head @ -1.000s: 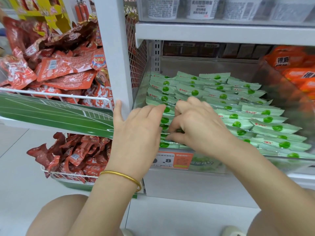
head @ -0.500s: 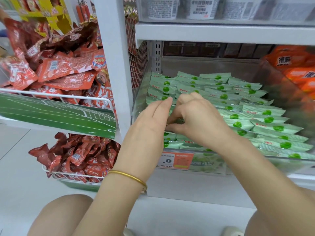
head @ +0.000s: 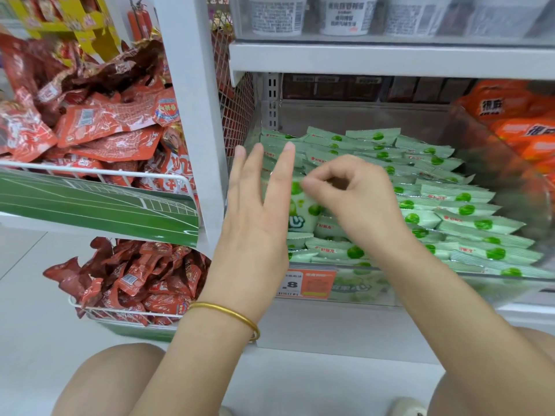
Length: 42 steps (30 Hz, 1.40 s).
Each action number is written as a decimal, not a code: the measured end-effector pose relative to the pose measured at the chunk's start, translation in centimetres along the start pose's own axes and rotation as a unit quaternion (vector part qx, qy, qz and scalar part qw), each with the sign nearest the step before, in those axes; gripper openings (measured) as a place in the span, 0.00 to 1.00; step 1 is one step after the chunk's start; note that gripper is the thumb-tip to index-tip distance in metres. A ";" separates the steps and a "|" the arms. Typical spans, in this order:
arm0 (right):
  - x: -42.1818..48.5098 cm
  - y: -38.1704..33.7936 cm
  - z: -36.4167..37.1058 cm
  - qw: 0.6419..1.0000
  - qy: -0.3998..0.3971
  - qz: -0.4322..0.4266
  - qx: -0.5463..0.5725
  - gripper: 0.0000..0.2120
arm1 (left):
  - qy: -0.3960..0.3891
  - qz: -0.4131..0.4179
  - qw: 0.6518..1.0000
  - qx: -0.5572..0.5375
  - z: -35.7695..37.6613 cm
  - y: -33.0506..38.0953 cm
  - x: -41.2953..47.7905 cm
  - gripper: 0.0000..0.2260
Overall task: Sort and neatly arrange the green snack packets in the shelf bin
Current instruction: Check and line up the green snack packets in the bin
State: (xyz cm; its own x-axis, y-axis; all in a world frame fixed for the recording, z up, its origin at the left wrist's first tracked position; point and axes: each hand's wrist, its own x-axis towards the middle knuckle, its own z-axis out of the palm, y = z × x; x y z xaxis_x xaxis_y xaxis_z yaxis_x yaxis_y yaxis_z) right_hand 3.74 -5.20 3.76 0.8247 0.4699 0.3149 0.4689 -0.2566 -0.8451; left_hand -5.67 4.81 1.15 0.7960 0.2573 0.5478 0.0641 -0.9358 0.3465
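Observation:
Several green snack packets [head: 468, 226] lie in overlapping rows inside a clear shelf bin [head: 450, 283]. At the bin's front left, one green packet [head: 303, 211] stands upright between my hands. My right hand [head: 354, 199] hovers over it with curled fingers, thumb and fingertips pinching its top edge. My left hand [head: 255, 223], with a gold bangle on the wrist, is raised at the bin's left side. Its fingers are straight and spread, lying against the upright packet's left side.
A white shelf post [head: 192, 115] borders the bin on the left. Beyond it, wire baskets hold red packets [head: 99, 136], with more red packets [head: 135, 277] below. Orange packets [head: 516, 127] fill the neighbouring bin on the right. White cups [head: 342, 13] stand on the upper shelf. An orange price tag [head: 303, 283] is on the bin front.
Both hands have lifted away from the front rows. My left hand's fingers have straightened and spread upward. A packet now stands upright between the hands.

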 end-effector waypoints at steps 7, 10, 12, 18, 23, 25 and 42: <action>1.1 0.5 -3.0 0.976 0.168 0.061 0.125 0.10 | 0.008 -0.038 0.999 -0.033 0.2 0.3 -0.1 0.45; 0.9 0.9 -3.8 0.977 0.190 0.049 0.087 0.10 | -0.018 -0.037 0.998 -0.046 -0.1 0.4 -0.1 0.41; 0.7 1.3 -3.7 0.977 0.189 0.057 0.082 0.10 | -0.039 -0.053 0.996 -0.056 -0.1 0.5 -0.3 0.39; 0.8 1.8 -4.5 0.961 0.216 0.091 0.144 0.09 | -0.114 -0.093 0.987 -0.061 -0.2 0.4 0.0 0.37; 0.5 2.0 -4.9 0.961 0.191 0.114 0.167 0.08 | -0.154 -0.093 0.980 -0.084 -0.2 0.3 0.3 0.39; 0.4 1.9 -5.1 0.956 0.188 0.119 0.189 0.08 | -0.142 -0.088 0.981 -0.093 -0.1 0.4 0.2 0.38; -0.7 0.9 -5.5 0.951 0.033 0.116 0.285 0.07 | -0.039 -0.106 0.897 -0.427 -1.0 2.7 0.8 0.23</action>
State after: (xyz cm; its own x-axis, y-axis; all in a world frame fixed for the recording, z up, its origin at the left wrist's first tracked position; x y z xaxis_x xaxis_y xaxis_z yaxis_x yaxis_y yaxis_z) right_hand 5.38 -10.44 5.16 0.9119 0.3974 0.1027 0.0405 0.1619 -0.9860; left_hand -5.46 2.73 3.34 0.8621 0.3590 0.3578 -0.2390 -0.3346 0.9116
